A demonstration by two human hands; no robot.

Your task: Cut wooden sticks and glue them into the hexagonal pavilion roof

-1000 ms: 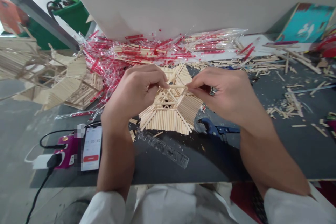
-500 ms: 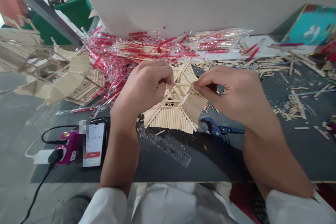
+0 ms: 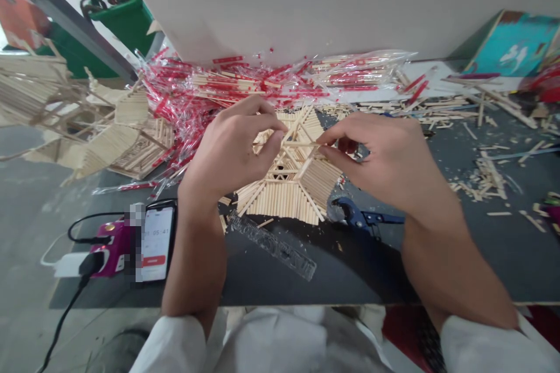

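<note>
A small roof-like model built from thin wooden sticks lies on the dark table between my hands. Its panels are rows of sticks set side by side, with an open framework in the middle. My right hand pinches the right end of a thin wooden stick that runs level across the top of the framework. Close to the stick's left end, my left hand has thumb and forefinger slightly apart, with nothing visible between them. Whether the stick rests on the frame is hard to see.
Nearer me lie a clear ruler and a blue-handled cutter. A phone and a purple power adapter are at left. Red-marked plastic wrappers line the back. A larger stick model stands left; stick scraps lie right.
My left thumb and forefinger have parted and come off the stick's left end. My right hand keeps its pinch on the other end. The view has shifted slightly.
</note>
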